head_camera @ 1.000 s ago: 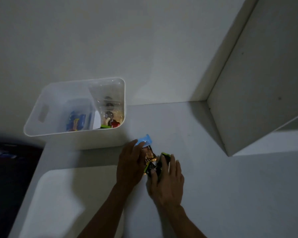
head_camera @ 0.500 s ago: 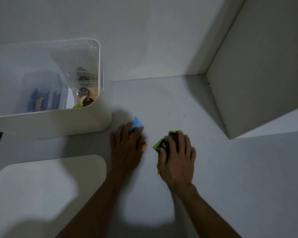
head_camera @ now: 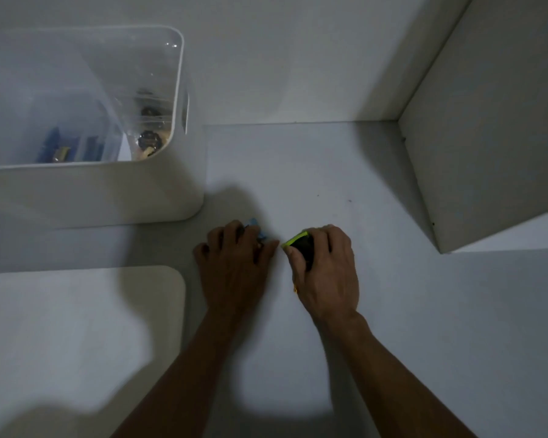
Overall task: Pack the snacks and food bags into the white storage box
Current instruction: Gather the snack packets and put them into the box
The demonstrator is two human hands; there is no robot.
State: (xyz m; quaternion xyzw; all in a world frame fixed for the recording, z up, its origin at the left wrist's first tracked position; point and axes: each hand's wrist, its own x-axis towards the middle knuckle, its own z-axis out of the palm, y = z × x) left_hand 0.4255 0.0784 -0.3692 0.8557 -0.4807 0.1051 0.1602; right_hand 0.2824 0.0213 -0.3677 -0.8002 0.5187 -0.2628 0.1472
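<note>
Head view: left hand (head_camera: 234, 263) covers blue packet (head_camera: 256, 228) — right hand (head_camera: 326, 267) fingers clutch green-black packet (head_camera: 301, 243).

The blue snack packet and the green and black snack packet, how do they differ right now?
The blue snack packet sits under the left hand, nearer the white storage box; the green and black snack packet is under the right hand, farther from it. Only a pale blue corner of the first shows, while the second shows a bright green edge on a dark body. Both lie outside the box on the white surface, largely covered by a hand.
</note>
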